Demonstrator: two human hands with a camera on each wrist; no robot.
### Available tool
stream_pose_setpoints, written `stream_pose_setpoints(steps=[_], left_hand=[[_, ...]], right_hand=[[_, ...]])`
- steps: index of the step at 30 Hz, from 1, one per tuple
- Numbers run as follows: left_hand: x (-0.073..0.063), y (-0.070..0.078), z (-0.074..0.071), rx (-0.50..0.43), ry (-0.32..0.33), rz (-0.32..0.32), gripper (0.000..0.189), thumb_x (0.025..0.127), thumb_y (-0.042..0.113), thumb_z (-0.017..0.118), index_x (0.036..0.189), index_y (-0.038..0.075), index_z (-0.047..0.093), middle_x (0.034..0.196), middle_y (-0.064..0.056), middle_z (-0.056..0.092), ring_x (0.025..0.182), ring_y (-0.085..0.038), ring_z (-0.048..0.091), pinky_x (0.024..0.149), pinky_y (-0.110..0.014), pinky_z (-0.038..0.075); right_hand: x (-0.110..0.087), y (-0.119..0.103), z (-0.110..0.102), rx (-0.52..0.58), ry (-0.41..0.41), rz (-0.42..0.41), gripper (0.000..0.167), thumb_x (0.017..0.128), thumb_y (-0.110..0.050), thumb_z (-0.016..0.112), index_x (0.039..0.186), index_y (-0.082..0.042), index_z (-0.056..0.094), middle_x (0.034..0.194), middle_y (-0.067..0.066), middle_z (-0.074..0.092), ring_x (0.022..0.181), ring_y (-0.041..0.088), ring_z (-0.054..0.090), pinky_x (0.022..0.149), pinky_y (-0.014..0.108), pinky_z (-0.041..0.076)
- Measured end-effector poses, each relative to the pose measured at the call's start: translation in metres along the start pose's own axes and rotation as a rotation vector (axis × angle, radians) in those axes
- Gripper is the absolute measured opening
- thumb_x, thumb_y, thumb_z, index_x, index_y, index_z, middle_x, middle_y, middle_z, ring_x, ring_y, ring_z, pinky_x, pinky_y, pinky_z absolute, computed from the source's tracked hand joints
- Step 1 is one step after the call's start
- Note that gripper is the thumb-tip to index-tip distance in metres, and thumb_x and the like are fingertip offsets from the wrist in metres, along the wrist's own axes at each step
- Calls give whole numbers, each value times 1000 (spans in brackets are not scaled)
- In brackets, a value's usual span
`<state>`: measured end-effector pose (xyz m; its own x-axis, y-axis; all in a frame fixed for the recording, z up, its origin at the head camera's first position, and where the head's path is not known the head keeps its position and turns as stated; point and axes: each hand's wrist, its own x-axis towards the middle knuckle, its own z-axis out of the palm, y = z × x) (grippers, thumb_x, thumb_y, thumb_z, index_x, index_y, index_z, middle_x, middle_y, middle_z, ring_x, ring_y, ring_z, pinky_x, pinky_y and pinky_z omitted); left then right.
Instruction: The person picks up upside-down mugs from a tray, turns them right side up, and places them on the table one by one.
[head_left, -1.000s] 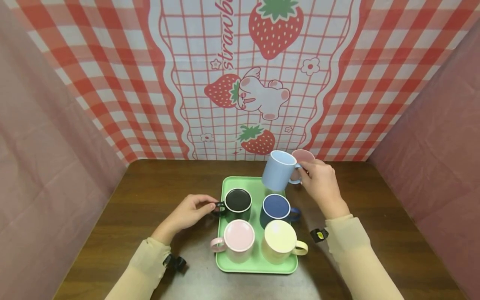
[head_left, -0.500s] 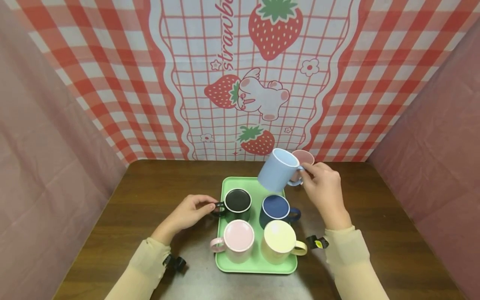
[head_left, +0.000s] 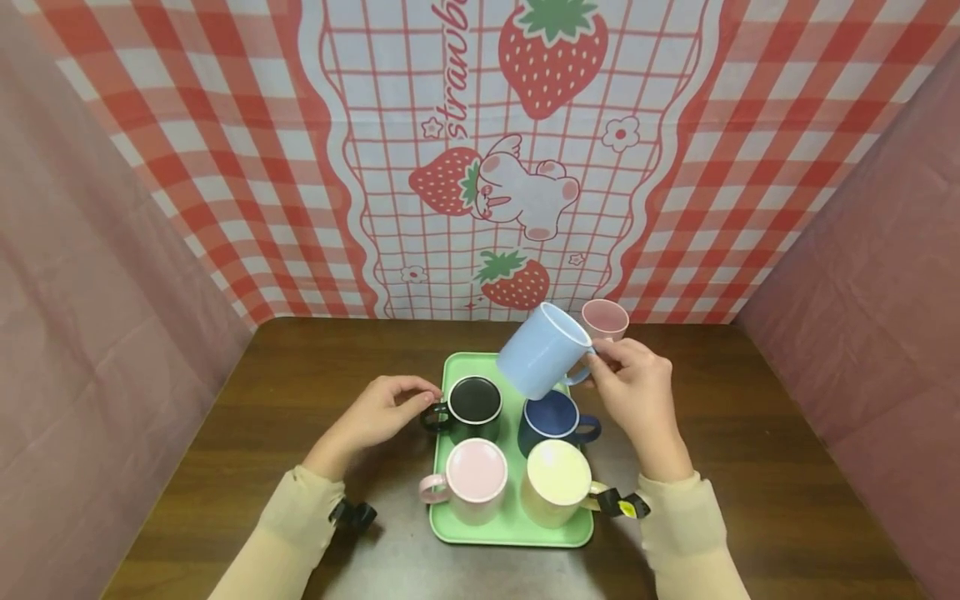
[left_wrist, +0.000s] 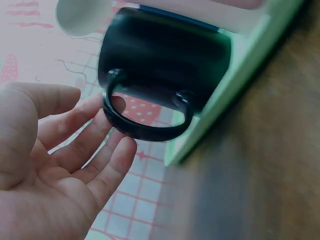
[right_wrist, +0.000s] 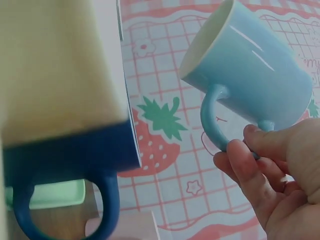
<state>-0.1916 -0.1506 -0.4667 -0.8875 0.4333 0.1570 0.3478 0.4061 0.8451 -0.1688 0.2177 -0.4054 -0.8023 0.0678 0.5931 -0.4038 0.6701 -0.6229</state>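
Note:
My right hand [head_left: 637, 392] pinches the handle of a light blue mug [head_left: 542, 350], which hangs tilted above the back of a green tray [head_left: 513, 535]. In the right wrist view, thumb and fingers close on the lower part of that handle. On the tray's left side stands a black mug [head_left: 475, 404], its handle pointing left. Beside this handle my left hand [head_left: 378, 412] has its thumb apart from it; in the left wrist view the loosely extended fingers [left_wrist: 122, 155] are at the handle's outer side, perhaps touching it.
Also on the tray are a dark blue mug [head_left: 551, 417], a pink mug [head_left: 477, 475] and a pale yellow mug [head_left: 558, 475]. A dusty pink mug [head_left: 604, 318] stands behind the tray, partly hidden. A checked strawberry cloth [head_left: 517, 192] hangs behind the wooden table [head_left: 300, 358].
The light blue mug has tipped further and come left and lower with my right hand. My left thumb and fingers have let go of the black mug's handle.

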Motion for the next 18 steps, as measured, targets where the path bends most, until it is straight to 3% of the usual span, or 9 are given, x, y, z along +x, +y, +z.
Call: stream_pose_setpoints(steps=[5,12,18], left_hand=[[8,7,0,-46,13,21,19,108,12,71,119,0,80,111,-14,81,105,-28,76,93,-29,59],[19,16,5,-140,17,44,22,108,11,70,119,-6,77,112,-18,80,107,-40,76,93,-29,61],[30,34,5,-151,26,89,23,109,10,67,121,-7,76,111,-17,81,108,-39,77,94,-30,61]], right_hand=[[-3,1,6,84,13,24,18,90,14,80,107,8,82,87,17,73,63,28,75,61,10,54],[-7,1,9,226,2,109,15,95,10,77,110,10,81,90,24,78,60,-6,69,60,17,58],[-6,-3,11,309,-30,216,13,99,3,77,110,6,82,82,23,76,52,11,70,53,25,60]])
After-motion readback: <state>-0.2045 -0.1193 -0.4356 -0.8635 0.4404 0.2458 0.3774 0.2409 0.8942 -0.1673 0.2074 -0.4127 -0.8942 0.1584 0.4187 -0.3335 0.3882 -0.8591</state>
